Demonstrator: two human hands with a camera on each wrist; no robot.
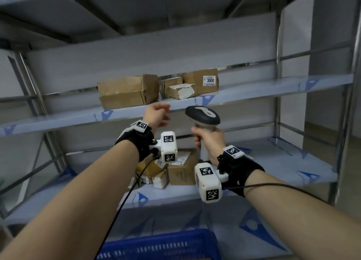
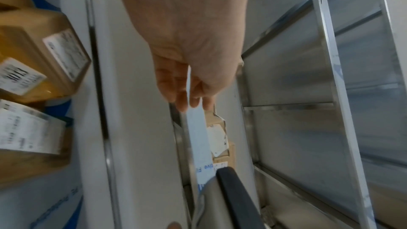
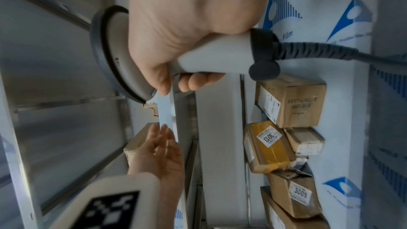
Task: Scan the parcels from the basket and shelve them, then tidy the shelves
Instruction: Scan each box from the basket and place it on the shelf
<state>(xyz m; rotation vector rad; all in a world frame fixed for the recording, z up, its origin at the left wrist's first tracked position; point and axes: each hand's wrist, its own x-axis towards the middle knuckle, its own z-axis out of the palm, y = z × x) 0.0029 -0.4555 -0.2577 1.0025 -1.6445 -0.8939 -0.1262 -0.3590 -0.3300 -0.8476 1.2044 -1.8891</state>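
Brown box with label "3008" (image 1: 201, 80) sits on shelf (image 1: 273, 87) just above my hands. My right hand (image 1: 209, 140) grips grey scanner (image 1: 203, 116). My left hand (image 1: 157, 115) loose, holds nothing, near shelf edge. Below hands: "HYNAUT" box (image 3: 293, 101), yellow parcel "3013" (image 3: 267, 147). Blue basket (image 1: 162, 246) under my arms.

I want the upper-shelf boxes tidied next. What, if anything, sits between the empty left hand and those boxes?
Nothing visible does. The left hand hovers open at the shelf's front edge, just below the large cardboard box. The scanner, gripped by the right hand, is off to the side.
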